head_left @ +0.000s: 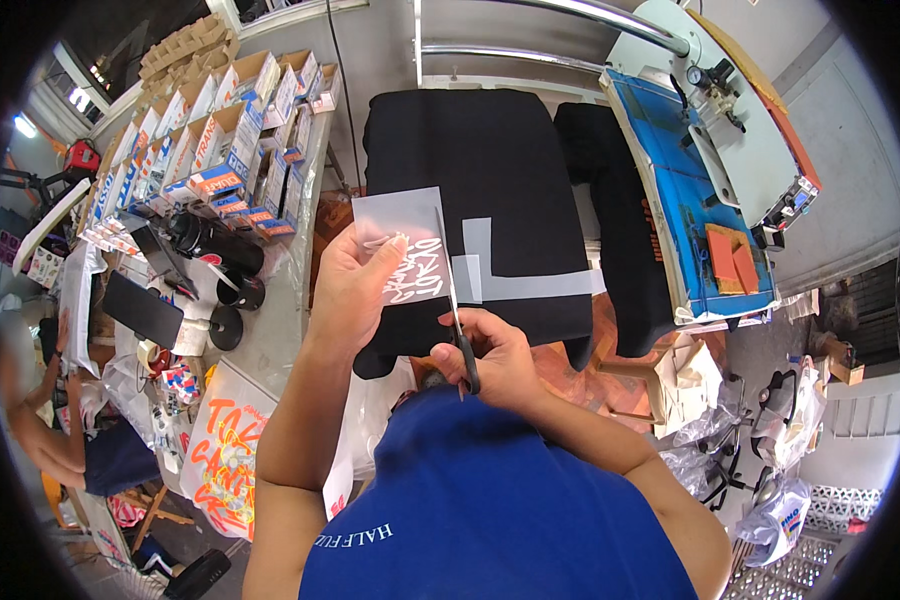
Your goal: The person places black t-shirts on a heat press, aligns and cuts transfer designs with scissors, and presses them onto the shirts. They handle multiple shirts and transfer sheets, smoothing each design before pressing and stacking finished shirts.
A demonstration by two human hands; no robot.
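My left hand [350, 290] pinches a translucent film sheet [402, 208] with white lettering, thumb on top. In my right hand [502, 360] is a pair of scissors [464, 362] with dark handles, its blades pointing away from me along the sheet's right edge. Whether the blades are parted is too fine to see. Both hands are above the near part of a black cloth [470, 140] spread over a flat board. Pale film strips [540, 285] lie on the cloth in an L shape, and a smaller film piece [467, 277] overlaps them.
Another black garment [625, 230] lies to the right, beside a blue-topped machine [660, 170] with orange pieces [732, 262] on it. On the left table stand several cardboard boxes [215, 145], a dark phone [142, 308] and a black bottle [215, 242]. A person [55, 420] sits at far left.
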